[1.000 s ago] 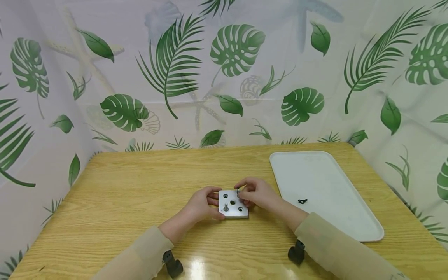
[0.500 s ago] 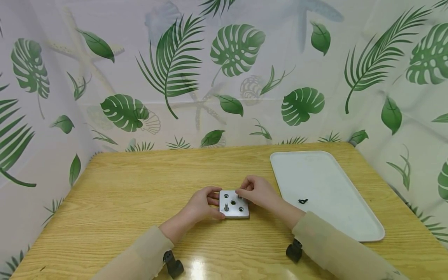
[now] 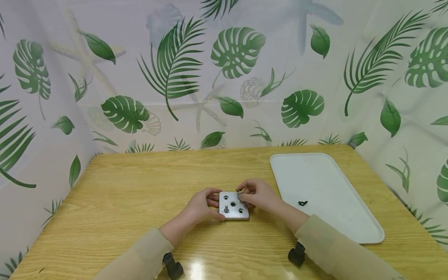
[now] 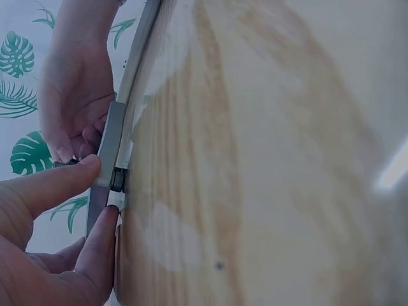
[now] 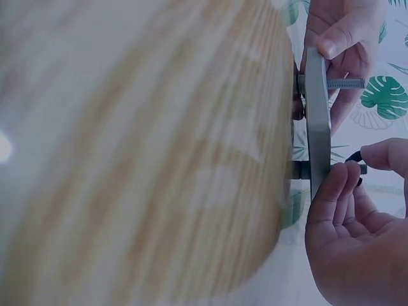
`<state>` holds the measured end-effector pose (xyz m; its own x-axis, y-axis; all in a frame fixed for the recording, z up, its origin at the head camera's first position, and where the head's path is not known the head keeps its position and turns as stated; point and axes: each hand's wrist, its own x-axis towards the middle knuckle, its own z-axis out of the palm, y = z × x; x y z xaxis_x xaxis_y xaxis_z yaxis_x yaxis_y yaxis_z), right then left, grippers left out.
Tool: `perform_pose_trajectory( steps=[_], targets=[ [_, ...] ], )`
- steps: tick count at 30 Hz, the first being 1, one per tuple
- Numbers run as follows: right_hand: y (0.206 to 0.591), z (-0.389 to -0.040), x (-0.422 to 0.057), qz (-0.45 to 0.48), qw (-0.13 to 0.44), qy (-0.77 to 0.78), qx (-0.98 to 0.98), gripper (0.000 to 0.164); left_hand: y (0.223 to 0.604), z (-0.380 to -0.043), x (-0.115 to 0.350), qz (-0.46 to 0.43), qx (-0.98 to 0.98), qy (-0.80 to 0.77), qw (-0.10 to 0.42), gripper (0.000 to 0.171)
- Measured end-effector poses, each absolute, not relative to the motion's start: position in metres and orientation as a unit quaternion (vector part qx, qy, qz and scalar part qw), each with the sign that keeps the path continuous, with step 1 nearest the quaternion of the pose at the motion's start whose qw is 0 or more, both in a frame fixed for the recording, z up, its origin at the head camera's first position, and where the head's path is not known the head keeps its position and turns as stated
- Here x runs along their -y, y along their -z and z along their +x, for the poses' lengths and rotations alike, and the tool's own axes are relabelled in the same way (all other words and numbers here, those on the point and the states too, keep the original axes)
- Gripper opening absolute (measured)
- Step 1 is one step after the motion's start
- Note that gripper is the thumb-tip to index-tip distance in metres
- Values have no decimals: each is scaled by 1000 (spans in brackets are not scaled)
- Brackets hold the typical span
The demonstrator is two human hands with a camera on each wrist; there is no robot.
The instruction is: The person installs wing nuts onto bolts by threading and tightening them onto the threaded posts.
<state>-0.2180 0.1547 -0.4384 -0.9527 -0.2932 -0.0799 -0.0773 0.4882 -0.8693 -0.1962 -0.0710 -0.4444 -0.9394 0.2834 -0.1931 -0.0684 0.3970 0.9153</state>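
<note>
A square silver metal plate [image 3: 229, 216] with several holes lies on the wooden table. Along its left side my left hand [image 3: 201, 205] grips it, thumb at the near corner and fingers behind. A threaded bolt [image 5: 346, 83] stands up through the plate near that thumb. At the far right corner, a second bolt [image 5: 363, 169] pokes up. My right hand [image 3: 259, 196] pinches a black wing nut [image 5: 354, 156] around this second bolt, partly hidden by the fingers. Under the plate, dark bolt heads [image 4: 118, 180] hold it slightly off the table.
To the right lies a white tray [image 3: 322, 175], with another black wing nut [image 3: 302, 203] on it. The wooden table [image 3: 140, 186] reaches back to a leaf-print cloth [image 3: 189, 77]. Black wrist cameras [image 3: 296, 254] hang below both sleeves.
My right fingers covered the far right bolt half a second ago; they have shifted and its tip shows again. My left hand and the plate stay in place.
</note>
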Motion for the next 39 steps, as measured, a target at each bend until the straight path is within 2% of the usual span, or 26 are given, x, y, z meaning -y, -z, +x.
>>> perform_pose_trajectory(
  steps=[7, 21, 25, 30, 39],
  targets=[
    [439, -218, -148, -60, 98, 464, -879, 14, 445, -197, 70, 60, -822, -543, 161, 80],
    [436, -219, -144, -51, 69, 401, -912, 21, 445, -197, 70, 61, -822, -543, 160, 80],
    [437, -217, -147, -61, 82, 441, -892, 17, 445, -196, 70, 59, -820, -546, 163, 80],
    [440, -217, -151, -71, 116, 505, -852, 30, 445, -196, 70, 55, -821, -545, 162, 79],
    [440, -218, -154, -52, 153, 566, -808, 33, 445, -196, 69, 53, -823, -541, 163, 79]
  ],
)
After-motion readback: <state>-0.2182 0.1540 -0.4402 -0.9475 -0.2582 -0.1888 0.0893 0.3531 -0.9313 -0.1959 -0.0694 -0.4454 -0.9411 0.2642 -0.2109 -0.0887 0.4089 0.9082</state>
